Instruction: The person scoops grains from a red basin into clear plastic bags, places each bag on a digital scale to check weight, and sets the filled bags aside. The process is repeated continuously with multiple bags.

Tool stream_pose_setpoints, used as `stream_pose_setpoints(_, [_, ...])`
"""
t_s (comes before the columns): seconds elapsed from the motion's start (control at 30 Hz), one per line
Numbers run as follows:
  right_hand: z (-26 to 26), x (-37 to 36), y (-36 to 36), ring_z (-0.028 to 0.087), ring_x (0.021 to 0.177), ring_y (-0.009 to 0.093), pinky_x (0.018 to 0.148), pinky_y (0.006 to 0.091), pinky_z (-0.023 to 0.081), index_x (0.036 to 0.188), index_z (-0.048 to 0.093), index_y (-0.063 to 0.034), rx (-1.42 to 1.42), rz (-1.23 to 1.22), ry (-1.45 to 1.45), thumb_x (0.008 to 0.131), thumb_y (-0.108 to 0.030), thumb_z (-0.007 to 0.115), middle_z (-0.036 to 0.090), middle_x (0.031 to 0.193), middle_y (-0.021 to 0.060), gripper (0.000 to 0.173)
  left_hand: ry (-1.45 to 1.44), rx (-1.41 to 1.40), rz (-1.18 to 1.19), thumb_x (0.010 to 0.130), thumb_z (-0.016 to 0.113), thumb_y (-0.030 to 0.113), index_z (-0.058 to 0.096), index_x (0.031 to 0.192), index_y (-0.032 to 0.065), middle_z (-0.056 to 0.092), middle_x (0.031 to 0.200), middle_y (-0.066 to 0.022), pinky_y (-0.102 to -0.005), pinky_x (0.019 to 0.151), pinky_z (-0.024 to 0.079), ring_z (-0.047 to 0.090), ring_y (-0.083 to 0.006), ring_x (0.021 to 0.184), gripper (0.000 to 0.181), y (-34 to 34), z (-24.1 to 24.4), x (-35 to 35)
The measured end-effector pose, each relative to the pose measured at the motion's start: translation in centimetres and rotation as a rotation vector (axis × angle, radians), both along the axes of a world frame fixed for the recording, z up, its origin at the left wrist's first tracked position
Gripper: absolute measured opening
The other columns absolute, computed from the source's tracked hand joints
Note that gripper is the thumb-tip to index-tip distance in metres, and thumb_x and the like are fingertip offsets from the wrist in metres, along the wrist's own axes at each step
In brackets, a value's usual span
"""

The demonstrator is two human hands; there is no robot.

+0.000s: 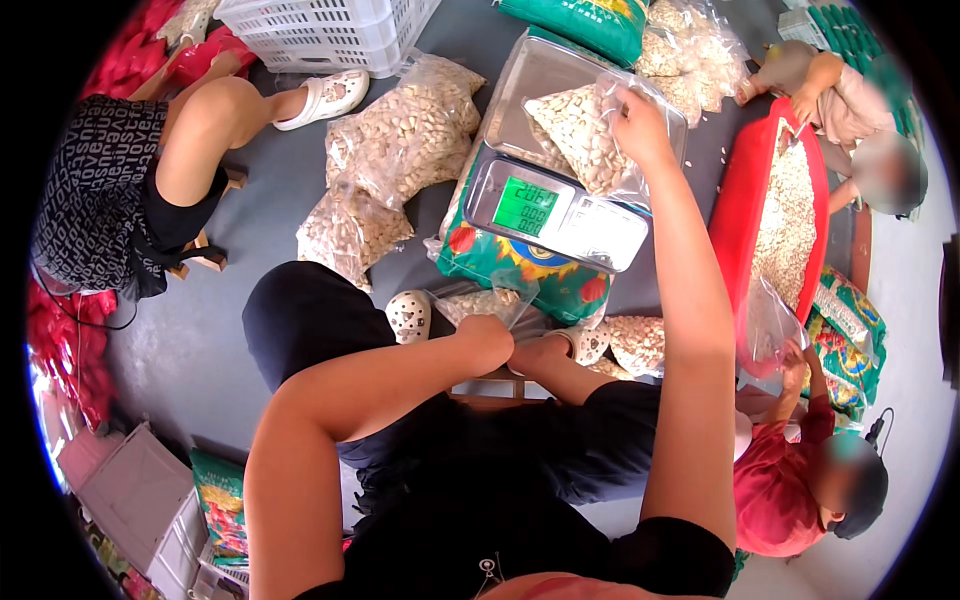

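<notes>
On the steel pan (517, 112) of a digital scale (555, 214) with a lit green display lies a clear plastic bag of pale seeds or nuts (577, 124). My right hand (641, 124) grips the gathered top of this bag. Lower down, my left hand (486, 345) is at a smaller clear bag (480, 304) with some of the same pieces, between my feet; its fingers are mostly hidden behind the back of the hand. The scale rests on a green printed sack (525, 270).
Filled clear bags (405, 139) lie left of the scale, others (686, 56) beyond it. A white crate (330, 34) stands at the top. A red tub (784, 217) of pale pieces is on the right, with two people at it; another person (105, 195) sits at left.
</notes>
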State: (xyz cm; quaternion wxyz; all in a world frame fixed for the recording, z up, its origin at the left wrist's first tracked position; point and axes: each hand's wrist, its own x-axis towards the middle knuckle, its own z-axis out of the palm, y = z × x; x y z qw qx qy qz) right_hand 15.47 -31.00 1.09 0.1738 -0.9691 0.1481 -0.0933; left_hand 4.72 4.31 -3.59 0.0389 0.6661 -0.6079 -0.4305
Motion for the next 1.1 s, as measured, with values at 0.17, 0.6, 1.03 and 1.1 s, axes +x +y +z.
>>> stream_pose_setpoints(0.17, [0.4, 0.1, 1.8, 0.053, 0.112, 0.039, 0.096, 0.0397, 0.042, 0.137, 0.039, -0.0140, -0.002, -0.135, 0.205, 0.082, -0.040, 0.063, 0.053, 0.125, 0.0227, 0.066, 0.024, -0.003, 0.017, 0.076, 0.055, 0.008, 0.068, 0.081, -0.0027, 0.060, 0.091, -0.0211, -0.0441, 0.063, 0.053, 0.064, -0.0364, 0.081, 0.018, 0.5, -0.3, 0.4])
stream_pose_setpoints(0.6, [1.0, 0.3, -1.0, 0.054, 0.112, 0.038, 0.096, 0.0386, 0.042, 0.137, 0.043, -0.0294, 0.043, 0.283, 0.236, 0.072, -0.020, 0.070, 0.058, 0.120, 0.0211, 0.071, -0.052, 0.040, 0.340, 0.080, 0.051, 0.010, 0.058, 0.100, -0.0077, 0.058, 0.101, -0.0233, -0.0444, 0.066, 0.053, 0.064, -0.0365, 0.081, 0.028, 0.7, -2.2, 1.2])
stream_pose_setpoints(1.03, [1.3, 3.6, 0.7, 0.056, 0.111, 0.033, 0.090, 0.0449, 0.046, 0.122, 0.055, -0.0250, -0.190, -0.224, 0.407, 0.084, -0.035, 0.055, 0.056, 0.124, 0.0145, 0.039, 0.241, -0.261, 0.436, 0.073, 0.054, 0.004, 0.067, 0.097, 0.0070, 0.064, 0.090, -0.0191, -0.0448, 0.075, 0.048, 0.060, -0.0374, 0.088, 0.028, -0.2, -0.5, 0.0])
stream_pose_setpoints(1.1, [1.2, 3.9, 0.2, 0.057, 0.109, 0.034, 0.090, 0.0447, 0.046, 0.123, 0.055, -0.0222, -0.123, -0.283, 0.369, 0.084, -0.037, 0.054, 0.059, 0.119, 0.0171, 0.042, 0.257, -0.323, 0.492, 0.073, 0.054, 0.003, 0.067, 0.102, 0.0084, 0.064, 0.092, -0.0196, -0.0445, 0.076, 0.048, 0.060, -0.0368, 0.089, 0.032, 0.0, -0.3, -0.2])
